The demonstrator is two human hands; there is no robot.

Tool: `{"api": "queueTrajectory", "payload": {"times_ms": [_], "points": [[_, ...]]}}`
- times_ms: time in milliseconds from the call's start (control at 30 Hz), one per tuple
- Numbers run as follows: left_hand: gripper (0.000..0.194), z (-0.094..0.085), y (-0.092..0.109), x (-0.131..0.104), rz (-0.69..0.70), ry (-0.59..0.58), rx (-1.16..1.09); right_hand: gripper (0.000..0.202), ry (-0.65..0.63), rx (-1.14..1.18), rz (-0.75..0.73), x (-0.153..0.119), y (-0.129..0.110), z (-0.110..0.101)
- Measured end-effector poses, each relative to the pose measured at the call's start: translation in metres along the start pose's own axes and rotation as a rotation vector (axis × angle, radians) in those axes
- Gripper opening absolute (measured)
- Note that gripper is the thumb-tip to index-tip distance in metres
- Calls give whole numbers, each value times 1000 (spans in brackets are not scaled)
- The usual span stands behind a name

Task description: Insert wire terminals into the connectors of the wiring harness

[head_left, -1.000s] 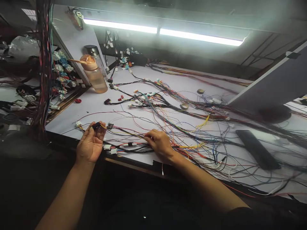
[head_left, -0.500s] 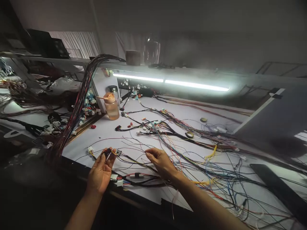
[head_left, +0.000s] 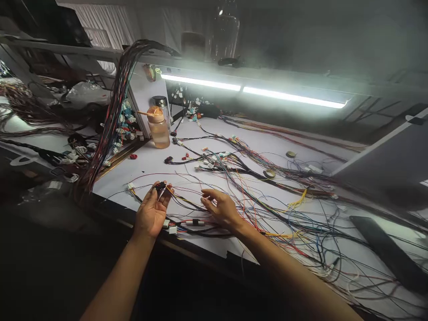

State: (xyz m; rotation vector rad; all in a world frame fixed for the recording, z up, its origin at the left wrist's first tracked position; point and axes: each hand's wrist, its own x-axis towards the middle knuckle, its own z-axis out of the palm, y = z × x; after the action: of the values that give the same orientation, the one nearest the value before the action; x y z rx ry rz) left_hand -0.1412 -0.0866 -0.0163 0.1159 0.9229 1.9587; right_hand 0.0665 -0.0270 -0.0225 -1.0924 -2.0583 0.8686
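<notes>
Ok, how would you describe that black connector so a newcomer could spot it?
Under the long lamp lies a white worktop. Near its front-left edge, the left hand holds the black connector at its fingertips. Being dark and held sets it apart from the white connectors nearby.

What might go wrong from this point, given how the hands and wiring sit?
The black connector might slip, since the left hand appears to hold it by the fingertips. The right hand could snag the loose wires crowded around it. A tug might drag the white connector over the table's nearby front edge.
</notes>
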Motion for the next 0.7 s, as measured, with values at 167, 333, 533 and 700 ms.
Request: {"api": "queueTrajectory", "payload": {"times_ms": [167, 333, 533, 700], "points": [[19, 2, -2, 2, 11, 0, 28, 26, 52, -53, 31, -9, 19, -23], [20, 1, -3, 3, 29, -28, 81, 25, 178, -129, 3, -32, 36, -47], [19, 3, -2, -1, 25, -43, 90, 25, 154, -280, -110, -53, 28, -34], [18, 4, -1, -3, 26, -51, 91, 22, 160, -270, -172, -56, 27, -22]]}}
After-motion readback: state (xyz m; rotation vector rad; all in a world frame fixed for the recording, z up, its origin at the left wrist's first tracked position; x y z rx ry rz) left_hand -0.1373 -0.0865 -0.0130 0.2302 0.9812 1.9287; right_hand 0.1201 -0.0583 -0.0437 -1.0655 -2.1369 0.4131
